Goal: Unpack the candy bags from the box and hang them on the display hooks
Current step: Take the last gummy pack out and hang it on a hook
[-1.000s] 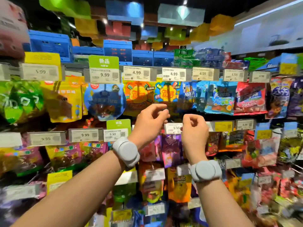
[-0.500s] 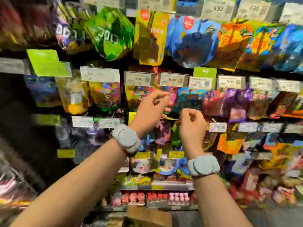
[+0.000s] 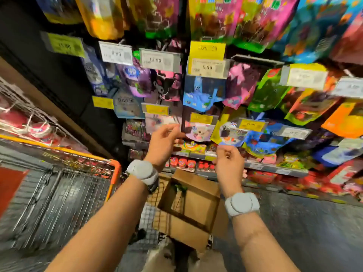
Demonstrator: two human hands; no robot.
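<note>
Left hand [image 3: 164,143] raised in front of the display, fingers loosely curled, thumb and fingertips near each other at the top. Can't tell if anything is pinched; blur hides it. Right hand [image 3: 228,163] lower and just beside it, fingers curled in toward the palm, apparently holding nothing. Grey wrist bands on both forearms: left band [image 3: 142,172], right band [image 3: 242,204].

Cardboard box [image 3: 189,202] sits below and between the hands, open top, tilted; something small and green near its upper left inner corner, too blurred to identify. Box sits beside the orange-framed wire cart [image 3: 82,179], at left.

Candy bags [image 3: 204,93] hang in rows across the display behind the hands, with white and yellow price tags [image 3: 115,53] at the hook fronts. Small red packs [image 3: 188,163] line the shelf under them.
</note>
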